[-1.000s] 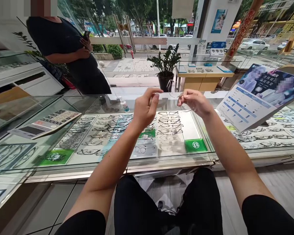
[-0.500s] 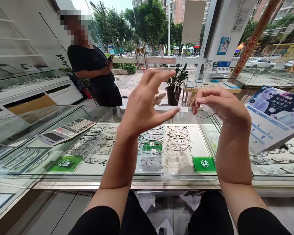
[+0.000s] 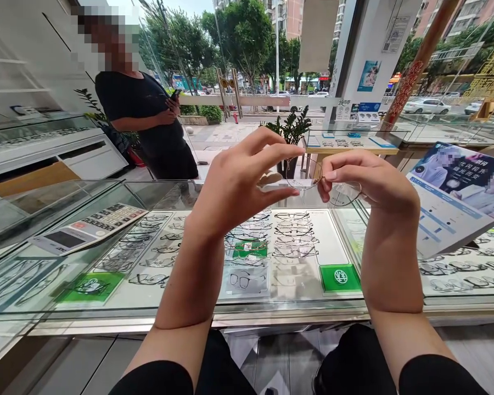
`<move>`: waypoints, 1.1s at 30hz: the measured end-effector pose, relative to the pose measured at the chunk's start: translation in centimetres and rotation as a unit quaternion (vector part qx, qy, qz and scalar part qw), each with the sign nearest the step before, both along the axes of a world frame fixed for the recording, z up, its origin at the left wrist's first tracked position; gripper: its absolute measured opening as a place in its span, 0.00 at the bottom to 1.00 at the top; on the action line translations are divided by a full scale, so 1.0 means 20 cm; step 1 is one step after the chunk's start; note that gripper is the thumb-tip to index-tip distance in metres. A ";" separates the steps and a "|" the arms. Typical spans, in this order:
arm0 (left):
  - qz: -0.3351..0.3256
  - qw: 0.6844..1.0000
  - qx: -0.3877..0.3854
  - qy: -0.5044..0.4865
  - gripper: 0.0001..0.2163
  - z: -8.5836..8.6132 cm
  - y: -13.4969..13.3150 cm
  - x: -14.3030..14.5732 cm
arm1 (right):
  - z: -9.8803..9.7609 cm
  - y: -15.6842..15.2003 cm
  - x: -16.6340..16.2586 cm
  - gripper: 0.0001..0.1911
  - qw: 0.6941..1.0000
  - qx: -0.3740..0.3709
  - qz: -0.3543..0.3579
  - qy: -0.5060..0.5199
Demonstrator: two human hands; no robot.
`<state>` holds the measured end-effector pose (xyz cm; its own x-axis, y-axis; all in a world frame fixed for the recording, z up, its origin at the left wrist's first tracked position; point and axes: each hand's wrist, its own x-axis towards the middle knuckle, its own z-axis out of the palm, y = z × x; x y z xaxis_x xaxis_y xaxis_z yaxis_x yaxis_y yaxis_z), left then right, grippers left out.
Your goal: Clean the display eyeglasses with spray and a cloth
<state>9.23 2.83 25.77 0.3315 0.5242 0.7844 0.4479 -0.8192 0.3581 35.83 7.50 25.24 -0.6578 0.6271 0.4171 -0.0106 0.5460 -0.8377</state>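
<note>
A pair of thin round wire-rimmed eyeglasses (image 3: 342, 204) is held up above the glass counter. My right hand (image 3: 366, 174) pinches them near the bridge between thumb and fingers, with one round lens hanging below that hand. The other lens extends left between the thumb and index finger of my left hand (image 3: 247, 178). That hand forms a C shape, its thumb and index tips apart, close to the rim's top and bottom. Whether they touch the rim I cannot tell. The glasses' temples are mostly hidden or too thin to make out.
The glass display counter (image 3: 296, 307) holds rows of eyeglass frames (image 3: 294, 227). A calculator (image 3: 90, 227) lies on its left side, and a printed display board (image 3: 456, 197) stands at right. Beyond the counter, a person (image 3: 142, 115) stands with a phone. A potted plant (image 3: 292, 129) is behind my hands.
The left hand's fingers have narrowed around the left lens. The glasses have turned so both round lenses show more fully. The right hand keeps its pinch, and the view has shifted slightly.
</note>
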 end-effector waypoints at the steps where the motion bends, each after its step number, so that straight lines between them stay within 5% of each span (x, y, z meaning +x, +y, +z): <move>1: -0.003 1.000 -0.006 -0.007 0.20 0.00 0.00 0.00 | 0.00 0.00 0.00 0.16 1.000 0.002 0.004 -0.002; 11: -0.044 0.993 -0.065 -0.087 0.20 0.00 0.00 -0.01 | 0.00 -0.03 -0.03 0.17 0.997 0.055 -0.046 -0.002; 14: -0.009 0.999 -0.015 -0.028 0.20 -0.01 0.01 -0.03 | -0.01 -0.03 -0.04 0.17 0.986 0.107 -0.105 0.077; 20: 0.057 0.987 0.149 -0.014 0.25 -0.03 0.09 -0.11 | -0.03 -0.03 -0.01 0.09 0.906 0.249 -0.258 0.225; 27: 0.037 0.985 0.103 -0.133 0.25 -0.03 0.15 -0.17 | -0.02 -0.07 -0.01 0.34 0.918 0.312 -0.230 0.088; 33: 0.023 0.986 0.051 -0.160 0.23 -0.02 0.12 -0.15 | -0.02 -0.04 -0.03 0.24 0.929 0.280 -0.225 0.093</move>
